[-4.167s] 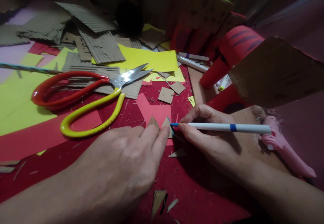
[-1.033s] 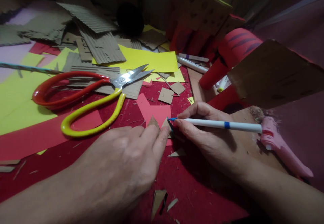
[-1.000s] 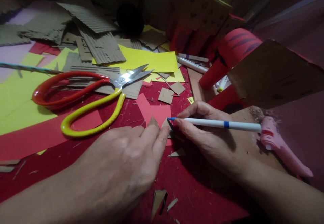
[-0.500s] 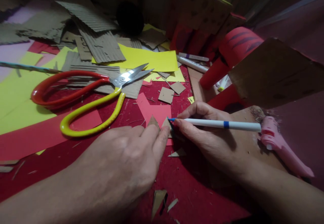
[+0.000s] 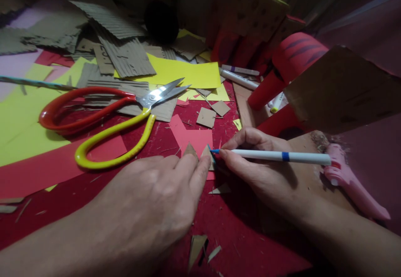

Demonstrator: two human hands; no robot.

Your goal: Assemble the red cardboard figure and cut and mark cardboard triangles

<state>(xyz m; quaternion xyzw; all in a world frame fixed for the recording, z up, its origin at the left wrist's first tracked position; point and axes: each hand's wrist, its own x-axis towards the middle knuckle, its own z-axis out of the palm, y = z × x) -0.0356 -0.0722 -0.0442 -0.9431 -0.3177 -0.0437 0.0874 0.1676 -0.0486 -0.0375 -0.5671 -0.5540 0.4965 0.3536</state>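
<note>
Moved slightly rightward since half a second ago, the slim white blue-tipped pen (image 5: 269, 155) is pinched by the right hand (image 5: 263, 174) beside the small brown cardboard triangle (image 5: 206, 150), which, lying over angular red paper (image 5: 200, 137), may slip if the left hand (image 5: 166, 185), grip unclear, presses weakly.

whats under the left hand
A brown cardboard tip and a paler one poke out from under the left hand, over red paper. Whether they join is covered, as is anything further beneath.

On my red worktop (image 5: 233, 222) lie coral paper (image 5: 199, 138), two small cardboard squares (image 5: 206, 118), a triangular scrap (image 5: 221, 189) and a sliver (image 5: 214, 253).
</note>
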